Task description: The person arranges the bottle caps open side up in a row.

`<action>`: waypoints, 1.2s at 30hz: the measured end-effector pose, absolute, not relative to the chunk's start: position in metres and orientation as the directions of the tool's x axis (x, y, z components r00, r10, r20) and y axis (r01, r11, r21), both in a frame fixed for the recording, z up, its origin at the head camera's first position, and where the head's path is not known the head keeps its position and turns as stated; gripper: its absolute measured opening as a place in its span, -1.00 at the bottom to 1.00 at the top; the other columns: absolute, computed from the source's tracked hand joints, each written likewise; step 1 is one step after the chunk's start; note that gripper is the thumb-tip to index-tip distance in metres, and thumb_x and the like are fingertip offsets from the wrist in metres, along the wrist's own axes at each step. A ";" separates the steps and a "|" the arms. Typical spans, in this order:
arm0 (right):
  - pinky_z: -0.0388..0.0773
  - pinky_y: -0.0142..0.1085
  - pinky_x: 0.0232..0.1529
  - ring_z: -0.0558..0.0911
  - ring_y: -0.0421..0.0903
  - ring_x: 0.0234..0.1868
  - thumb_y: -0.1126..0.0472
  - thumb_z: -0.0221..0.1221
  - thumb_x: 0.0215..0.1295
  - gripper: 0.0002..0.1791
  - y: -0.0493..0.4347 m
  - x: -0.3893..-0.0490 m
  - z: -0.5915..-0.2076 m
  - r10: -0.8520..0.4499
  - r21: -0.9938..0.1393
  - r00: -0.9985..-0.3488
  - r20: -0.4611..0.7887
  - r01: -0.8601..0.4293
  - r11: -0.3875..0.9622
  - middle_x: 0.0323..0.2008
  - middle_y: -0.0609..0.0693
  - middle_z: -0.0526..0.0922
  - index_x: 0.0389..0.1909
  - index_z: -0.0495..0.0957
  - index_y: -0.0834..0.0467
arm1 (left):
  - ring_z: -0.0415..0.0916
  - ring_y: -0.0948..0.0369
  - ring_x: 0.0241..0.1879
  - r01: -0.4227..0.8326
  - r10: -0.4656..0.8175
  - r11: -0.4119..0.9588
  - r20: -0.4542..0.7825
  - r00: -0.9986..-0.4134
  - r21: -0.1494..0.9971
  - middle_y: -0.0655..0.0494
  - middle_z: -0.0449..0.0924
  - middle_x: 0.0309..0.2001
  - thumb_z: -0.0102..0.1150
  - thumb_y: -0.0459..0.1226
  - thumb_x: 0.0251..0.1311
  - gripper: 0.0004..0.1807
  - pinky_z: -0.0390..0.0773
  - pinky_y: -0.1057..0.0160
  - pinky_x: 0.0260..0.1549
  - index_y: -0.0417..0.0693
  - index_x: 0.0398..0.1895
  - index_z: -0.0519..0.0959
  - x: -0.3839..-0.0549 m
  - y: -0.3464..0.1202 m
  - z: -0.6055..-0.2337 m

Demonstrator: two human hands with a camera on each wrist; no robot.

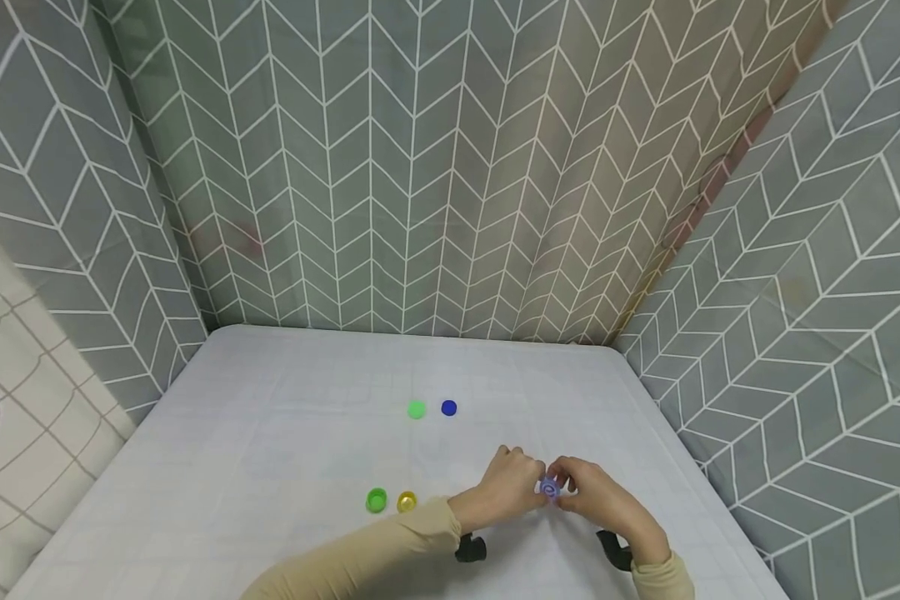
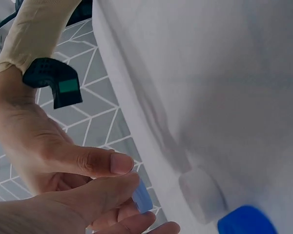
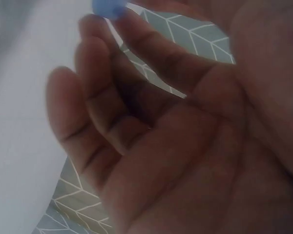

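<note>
A small translucent purple-blue round container (image 1: 549,488) is between my two hands above the right side of the table. My left hand (image 1: 507,483) pinches it from the left, and the fingers of my right hand (image 1: 594,497) hold its other side. In the left wrist view the bluish piece (image 2: 142,199) shows past my left fingers, with the right thumb close above. At the top edge of the right wrist view, my right fingertips meet the blue piece (image 3: 109,7). The hands hide much of it.
Left of my left forearm stand a green round container (image 1: 376,500) and a yellow one (image 1: 407,501). Farther back lie a light green disc (image 1: 416,409) and a blue disc (image 1: 448,407). The left wrist view shows a whitish round piece (image 2: 202,195) beside a blue one (image 2: 246,222). Patterned curtains surround the white table (image 1: 307,375).
</note>
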State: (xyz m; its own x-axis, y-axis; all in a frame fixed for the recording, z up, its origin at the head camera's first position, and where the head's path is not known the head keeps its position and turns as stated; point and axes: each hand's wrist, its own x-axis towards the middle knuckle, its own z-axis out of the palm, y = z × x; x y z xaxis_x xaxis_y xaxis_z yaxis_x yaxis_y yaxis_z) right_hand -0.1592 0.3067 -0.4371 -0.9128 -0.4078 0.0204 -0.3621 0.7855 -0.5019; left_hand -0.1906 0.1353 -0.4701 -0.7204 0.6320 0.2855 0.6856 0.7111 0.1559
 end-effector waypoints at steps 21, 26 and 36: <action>0.36 -0.39 -0.45 0.43 -0.24 -0.43 0.41 0.31 -0.03 -0.68 0.306 -0.160 -0.455 -0.432 -0.501 -0.899 -0.079 -0.339 0.796 -0.38 -0.02 0.57 -0.19 0.56 0.19 | 0.38 0.33 -0.53 0.696 0.665 0.711 0.230 -0.711 0.097 0.29 0.57 -0.57 0.38 -0.07 -0.01 -0.79 0.41 0.32 -0.34 0.11 -0.59 0.57 -0.185 0.142 -0.489; 0.36 -0.38 -0.44 0.42 -0.25 -0.42 0.37 0.34 0.00 -0.70 0.306 -0.160 -0.457 -0.440 -0.503 -0.895 -0.073 -0.348 0.791 -0.39 -0.02 0.57 -0.19 0.56 0.20 | 0.36 0.33 -0.49 0.681 0.657 0.725 0.194 -0.728 0.101 0.27 0.54 -0.50 0.39 -0.06 -0.02 -0.82 0.38 0.33 -0.35 0.11 -0.51 0.61 -0.185 0.143 -0.491; 0.36 -0.39 -0.45 0.43 -0.17 -0.39 0.29 0.41 -0.08 -0.55 0.307 -0.160 -0.456 -0.430 -0.520 -0.897 -0.108 -0.317 0.793 -0.34 0.02 0.53 -0.09 0.57 0.21 | 0.36 0.32 -0.48 0.665 0.650 0.741 0.147 -0.745 0.095 0.26 0.50 -0.49 0.39 0.07 -0.04 -0.73 0.40 0.30 -0.31 0.12 -0.49 0.64 -0.186 0.141 -0.490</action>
